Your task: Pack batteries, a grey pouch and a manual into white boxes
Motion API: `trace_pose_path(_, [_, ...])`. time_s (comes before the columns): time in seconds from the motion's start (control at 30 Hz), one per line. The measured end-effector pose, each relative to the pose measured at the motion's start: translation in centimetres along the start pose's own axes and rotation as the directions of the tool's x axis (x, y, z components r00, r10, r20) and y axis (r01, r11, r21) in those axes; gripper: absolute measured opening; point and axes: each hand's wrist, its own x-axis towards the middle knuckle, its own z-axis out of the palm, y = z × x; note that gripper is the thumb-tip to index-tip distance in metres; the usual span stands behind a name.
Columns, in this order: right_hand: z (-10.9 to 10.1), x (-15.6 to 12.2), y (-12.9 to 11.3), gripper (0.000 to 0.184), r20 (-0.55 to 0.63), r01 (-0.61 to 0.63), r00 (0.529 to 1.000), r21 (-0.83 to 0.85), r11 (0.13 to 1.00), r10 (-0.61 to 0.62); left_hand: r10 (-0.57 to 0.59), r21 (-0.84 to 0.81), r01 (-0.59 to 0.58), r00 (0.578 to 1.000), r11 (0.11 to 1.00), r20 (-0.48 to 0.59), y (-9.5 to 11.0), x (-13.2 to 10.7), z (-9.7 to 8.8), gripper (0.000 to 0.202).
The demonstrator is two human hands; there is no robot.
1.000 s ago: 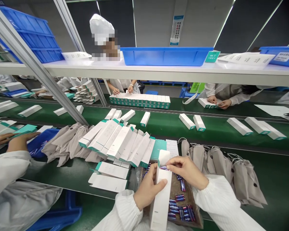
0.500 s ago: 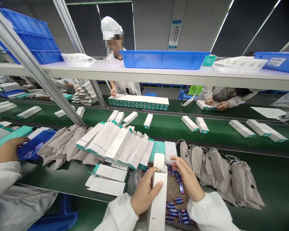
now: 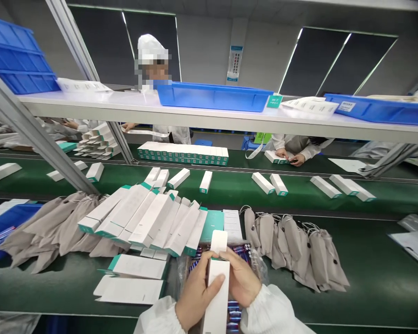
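My left hand (image 3: 194,293) is wrapped round a long white box (image 3: 215,304), its thumb lying across the front face. The box stands on end towards me, and its top flap (image 3: 218,240) is raised. At the upper right edge of the box, my right hand (image 3: 243,280) is closed against it with fingers bent by the flap. Its fingertips are partly hidden. Beneath both hands sits a plastic-lined carton of blue and red batteries (image 3: 234,314). Left of them lie a pile of white and green boxes (image 3: 155,220) and unfilled-looking cartons (image 3: 132,288).
Grey drawstring pouches lie right (image 3: 292,253) and left (image 3: 55,229). A green conveyor (image 3: 233,188) carries scattered white boxes. Above it runs a shelf (image 3: 132,104) with a blue tray (image 3: 212,96), braced by a metal post (image 3: 43,127). Co-workers stand across the line.
My right hand has come in from beside the box to its upper edge. My view has turned rightward, and the neighbour's hand at the left is out of sight.
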Motion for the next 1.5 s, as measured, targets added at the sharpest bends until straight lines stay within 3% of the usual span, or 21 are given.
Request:
trace_pose_path(0.07, [-0.6,-0.2,-0.5,0.038,0.037,0.117,0.993,-0.180,0.977,-0.112,-0.061,-0.150,0.052,0.996,0.987,-0.061,-0.1,-0.2,0.6,0.042])
trace_pose_path(0.1, [-1.0,-0.3,-0.8,0.038,0.092,0.200,0.979,-0.324,0.925,-0.180,-0.092,-0.227,0.072,0.993,0.971,-0.078,-0.2,-0.3,0.8,0.046])
trace_pose_path(0.17, [-1.9,-0.4,-1.5,0.038,0.220,0.338,0.941,-0.580,0.741,-0.257,-0.125,-0.320,0.095,0.990,0.943,-0.073,-0.3,-0.4,1.2,0.050])
trace_pose_path(0.2, [-2.3,-0.4,-1.8,0.038,0.256,0.362,0.932,-0.648,0.670,-0.256,-0.125,-0.328,0.098,0.990,0.940,-0.062,-0.3,-0.3,1.3,0.049])
trace_pose_path(0.23, [-2.6,-0.3,-2.0,0.037,0.258,0.348,0.937,-0.670,0.656,-0.234,-0.117,-0.318,0.096,0.992,0.943,-0.050,-0.3,-0.2,1.4,0.048])
trace_pose_path(0.57, [-1.8,-1.3,-3.3,0.034,0.086,0.164,0.986,-0.444,0.881,-0.140,-0.094,-0.171,0.088,0.995,0.981,-0.025,0.3,0.0,1.5,0.051])
trace_pose_path(0.8, [-2.6,-1.4,-2.7,0.041,0.050,0.162,0.986,-0.510,0.845,-0.159,-0.130,-0.194,0.124,0.991,0.973,-0.017,0.2,0.1,1.6,0.051])
trace_pose_path(1.0, [-3.8,-1.2,-2.1,0.035,0.183,0.293,0.956,-0.684,0.668,-0.231,-0.117,-0.227,0.112,0.993,0.967,-0.010,0.0,0.1,1.7,0.049])
trace_pose_path(1.07, [-3.9,-1.1,-2.3,0.035,0.180,0.287,0.958,-0.671,0.684,-0.225,-0.128,-0.209,0.121,0.992,0.970,-0.018,0.1,0.2,1.7,0.048])
trace_pose_path(1.3, [-3.0,-0.7,-3.7,0.031,0.090,0.183,0.983,-0.465,0.866,-0.159,-0.145,-0.101,0.141,0.989,0.985,-0.033,0.6,0.7,1.7,0.051])
trace_pose_path(1.5, [-3.0,-0.5,-3.6,0.033,0.038,0.156,0.987,-0.473,0.867,-0.157,-0.156,-0.120,0.152,0.988,0.981,-0.022,0.6,0.7,1.8,0.051])
